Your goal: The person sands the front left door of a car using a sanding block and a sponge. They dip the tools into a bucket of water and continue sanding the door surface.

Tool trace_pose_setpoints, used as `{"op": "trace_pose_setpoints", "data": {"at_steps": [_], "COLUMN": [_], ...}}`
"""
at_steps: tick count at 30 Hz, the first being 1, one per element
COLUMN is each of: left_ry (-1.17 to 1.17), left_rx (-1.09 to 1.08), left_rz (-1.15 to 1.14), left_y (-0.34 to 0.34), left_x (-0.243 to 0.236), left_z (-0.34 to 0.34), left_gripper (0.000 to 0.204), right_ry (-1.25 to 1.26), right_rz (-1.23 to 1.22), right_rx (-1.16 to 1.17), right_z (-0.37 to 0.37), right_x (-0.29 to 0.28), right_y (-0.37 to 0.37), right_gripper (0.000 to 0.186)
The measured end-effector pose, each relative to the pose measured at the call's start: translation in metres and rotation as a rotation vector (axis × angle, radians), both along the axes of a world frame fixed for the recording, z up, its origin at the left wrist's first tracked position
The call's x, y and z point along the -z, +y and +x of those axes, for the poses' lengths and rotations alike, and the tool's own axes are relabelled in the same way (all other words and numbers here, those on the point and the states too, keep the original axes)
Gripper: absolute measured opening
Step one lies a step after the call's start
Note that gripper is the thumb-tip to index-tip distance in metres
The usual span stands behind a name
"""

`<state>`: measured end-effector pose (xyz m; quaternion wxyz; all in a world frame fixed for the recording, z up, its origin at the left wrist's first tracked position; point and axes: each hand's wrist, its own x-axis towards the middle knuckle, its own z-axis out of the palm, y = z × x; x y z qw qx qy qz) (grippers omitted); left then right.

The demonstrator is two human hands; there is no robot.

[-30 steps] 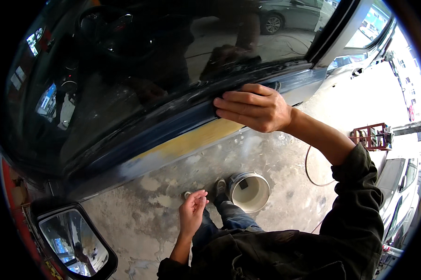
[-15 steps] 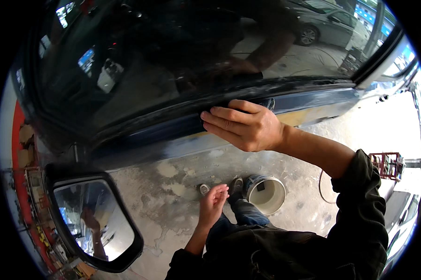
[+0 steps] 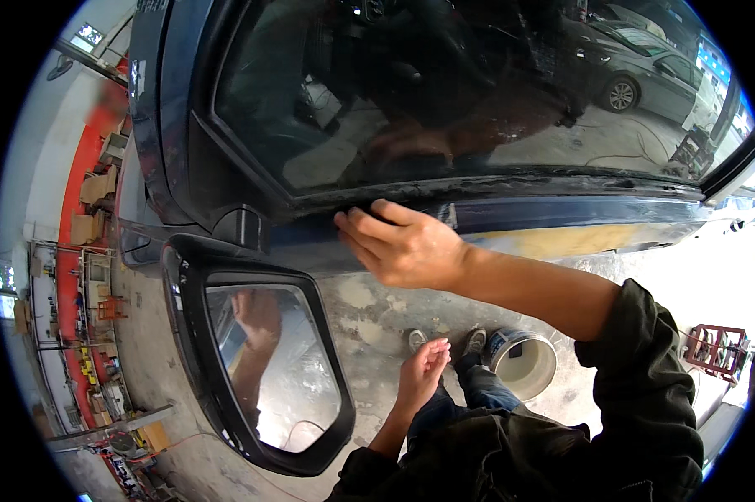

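Right fingers (image 3: 365,224) have moved held pad (image 3: 449,215) nearer mirror (image 3: 285,376).

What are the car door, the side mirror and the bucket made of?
Car door: probably metal with dark blue paint, judging by its smooth sheen; its dull yellow patch might be filler.
Side mirror: shiny glass, because it gives clear reflections, in a dark housing that looks like plastic.
Bucket: maybe plastic, since it's pale and smooth inside, but painted metal is possible.
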<state>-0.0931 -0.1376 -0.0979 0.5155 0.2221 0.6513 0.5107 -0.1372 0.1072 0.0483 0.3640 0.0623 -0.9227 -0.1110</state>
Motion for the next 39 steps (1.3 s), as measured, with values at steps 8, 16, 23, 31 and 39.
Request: {"op": "trace_pose_setpoints", "data": {"at_steps": [8, 16, 23, 31, 39], "left_ry": [0.015, -0.022, -0.051, -0.078, -0.075], "left_rx": [-0.027, 0.023, -0.006, 0.032, 0.17], "left_rz": [-0.047, 0.012, -0.025, -0.025, -0.032], "left_y": [-0.025, -0.014, -0.028, 0.008, 0.036], "left_x": [0.001, 0.007, 0.01, -0.003, -0.005], "left_z": [-0.022, -0.023, -0.037, -0.033, -0.019], "left_gripper": [0.03, 0.031, 0.033, 0.029, 0.032], "right_ry": [-0.023, -0.059, -0.048, -0.054, -0.058], "right_rz": [0.03, 0.027, -0.009, -0.063, 0.052], "right_rx": [0.014, 0.042, 0.009, 0.012, 0.119], "right_z": [-0.042, -0.038, -0.028, -0.02, 0.124], "right_x": [0.004, -0.001, 0.0, -0.003, -0.01], "right_y": [-0.023, -0.024, -0.019, -0.015, 0.058], "right_gripper": [0.044, 0.043, 0.04, 0.036, 0.038]}}
